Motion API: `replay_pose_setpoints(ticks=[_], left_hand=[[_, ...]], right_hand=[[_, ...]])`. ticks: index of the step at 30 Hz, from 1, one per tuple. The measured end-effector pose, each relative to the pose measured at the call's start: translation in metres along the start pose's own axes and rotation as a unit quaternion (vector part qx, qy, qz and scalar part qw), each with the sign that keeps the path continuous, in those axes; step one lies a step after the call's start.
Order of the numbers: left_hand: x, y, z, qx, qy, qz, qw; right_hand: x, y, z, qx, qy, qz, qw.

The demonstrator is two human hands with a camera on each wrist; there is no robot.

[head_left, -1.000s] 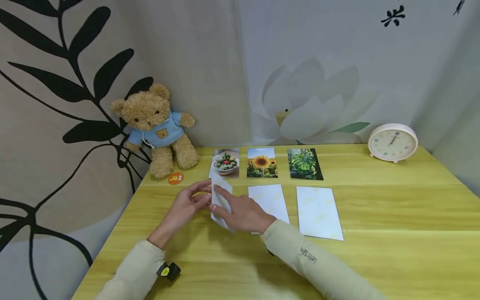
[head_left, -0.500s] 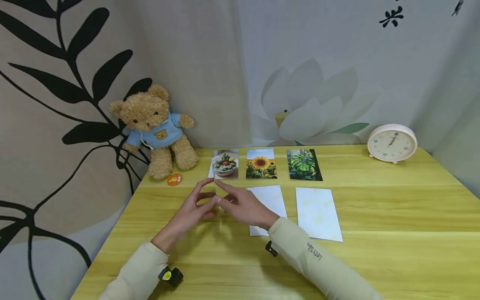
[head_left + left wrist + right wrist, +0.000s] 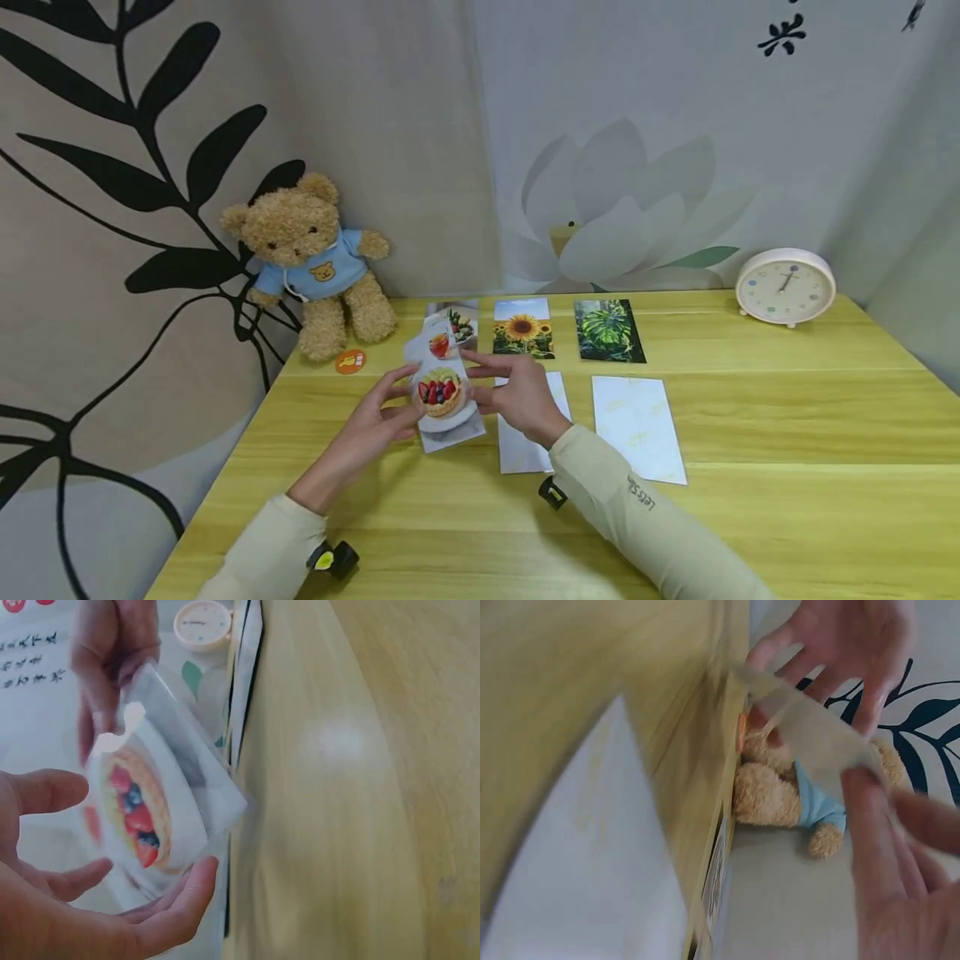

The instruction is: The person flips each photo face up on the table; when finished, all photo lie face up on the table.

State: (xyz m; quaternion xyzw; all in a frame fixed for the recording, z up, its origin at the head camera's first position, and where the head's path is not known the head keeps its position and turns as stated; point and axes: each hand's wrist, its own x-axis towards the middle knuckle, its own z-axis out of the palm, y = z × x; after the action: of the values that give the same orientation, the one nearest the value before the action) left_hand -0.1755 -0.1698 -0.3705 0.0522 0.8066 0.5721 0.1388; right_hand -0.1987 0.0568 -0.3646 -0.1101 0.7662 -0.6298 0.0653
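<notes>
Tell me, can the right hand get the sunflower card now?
Probably yes: the sunflower card lies just beyond the right hand, with nothing visible on top of it. That hand holds the fruit tart card, though, so it may need to let go first.

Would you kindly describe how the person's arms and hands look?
The left sleeve and right sleeve are long and pale beige, the right one bearing dark lettering. A small black device with a yellow patch sits by the left one, another dark device by the right. The fingers are ungloved.
</notes>
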Motion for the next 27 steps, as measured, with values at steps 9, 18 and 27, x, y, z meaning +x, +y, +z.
replay_pose_setpoints(ticks=[9,18,27], left_hand=[[-0.006,0.010,-0.003,0.053,0.009,0.031,0.9981],[-0.009,0.005,-0.007,0.091,0.015,0.035,0.9951],[-0.009,-0.001,-0.009,0.101,0.021,0.025,0.9943]], right_hand=[[0.004,0.005,-0.001,-0.126,0.114,-0.063,0.984],[0.001,0.007,0.007,-0.131,0.110,-0.062,0.983],[0.000,0.006,0.008,-0.123,0.098,-0.052,0.986]])
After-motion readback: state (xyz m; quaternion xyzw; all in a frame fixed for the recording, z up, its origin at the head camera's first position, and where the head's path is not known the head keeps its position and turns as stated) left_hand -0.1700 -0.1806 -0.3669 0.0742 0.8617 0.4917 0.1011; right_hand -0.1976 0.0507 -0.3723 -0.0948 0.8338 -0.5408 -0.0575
